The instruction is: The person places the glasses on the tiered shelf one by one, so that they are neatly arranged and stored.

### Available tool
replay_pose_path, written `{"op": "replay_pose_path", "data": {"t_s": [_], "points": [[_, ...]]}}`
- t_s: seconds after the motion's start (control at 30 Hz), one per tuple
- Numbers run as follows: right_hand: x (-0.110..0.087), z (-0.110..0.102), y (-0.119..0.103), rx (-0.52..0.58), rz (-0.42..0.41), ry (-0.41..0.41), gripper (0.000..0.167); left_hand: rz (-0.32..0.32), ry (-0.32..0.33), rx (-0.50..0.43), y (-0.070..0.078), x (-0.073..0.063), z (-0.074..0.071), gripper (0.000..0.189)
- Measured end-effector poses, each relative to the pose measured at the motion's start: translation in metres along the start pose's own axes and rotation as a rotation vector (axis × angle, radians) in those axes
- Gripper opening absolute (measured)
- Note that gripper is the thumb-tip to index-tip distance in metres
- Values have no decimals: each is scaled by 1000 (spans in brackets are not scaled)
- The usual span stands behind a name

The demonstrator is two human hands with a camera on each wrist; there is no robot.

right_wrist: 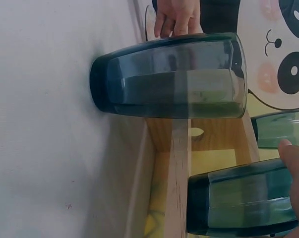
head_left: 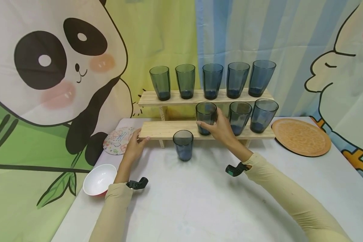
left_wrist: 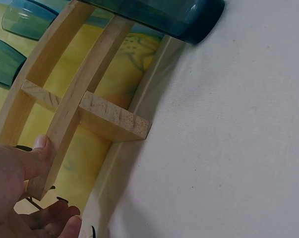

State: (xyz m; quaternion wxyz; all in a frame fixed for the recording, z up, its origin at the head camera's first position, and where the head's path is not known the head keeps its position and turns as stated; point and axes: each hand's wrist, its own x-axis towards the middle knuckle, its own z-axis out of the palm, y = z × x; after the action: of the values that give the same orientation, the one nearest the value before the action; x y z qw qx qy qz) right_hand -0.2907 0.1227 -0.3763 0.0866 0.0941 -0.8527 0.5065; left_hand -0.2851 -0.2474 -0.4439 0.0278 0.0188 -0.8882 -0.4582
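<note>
A two-tier wooden rack (head_left: pixel 166 129) stands on the white table. My left hand (head_left: pixel 133 148) holds the left end of its lower board, thumb on the front edge, as the left wrist view shows. With my right hand (head_left: pixel 220 129) I grip a blue-grey glass tumbler (head_left: pixel 206 117) upright at the lower board; in the right wrist view the tumbler's base (right_wrist: pixel 198 206) meets the board. Another tumbler (head_left: pixel 183 146) stands upright on the table before the rack. Two tumblers, one of them this tumbler (head_left: pixel 263 116), sit at the lower board's right end.
Several tumblers (head_left: pixel 211 82) line the upper board. A white bowl with a red outside (head_left: pixel 99 179) and a round floral mat (head_left: pixel 118 141) lie at the left. A round orange-brown board (head_left: pixel 302 137) is at the right. Printed curtains (head_left: pixel 163 33) hang behind.
</note>
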Motion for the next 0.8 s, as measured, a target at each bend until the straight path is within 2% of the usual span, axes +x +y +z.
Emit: {"op": "replay_pose_path", "data": {"t_s": [0.23, 0.4, 0.6, 0.8], "points": [[-18, -6, 6, 24, 63, -96, 118, -15, 2, 5, 0, -3, 0, 75], [-43, -13, 8, 64, 69, -109, 113, -14, 0, 8, 0, -3, 0, 75], [-75, -9, 11, 24, 14, -102, 105, -8, -6, 0, 0, -3, 0, 75], [-81, 16, 10, 50, -69, -157, 105, 8, -5, -6, 0, -1, 0, 75]]}}
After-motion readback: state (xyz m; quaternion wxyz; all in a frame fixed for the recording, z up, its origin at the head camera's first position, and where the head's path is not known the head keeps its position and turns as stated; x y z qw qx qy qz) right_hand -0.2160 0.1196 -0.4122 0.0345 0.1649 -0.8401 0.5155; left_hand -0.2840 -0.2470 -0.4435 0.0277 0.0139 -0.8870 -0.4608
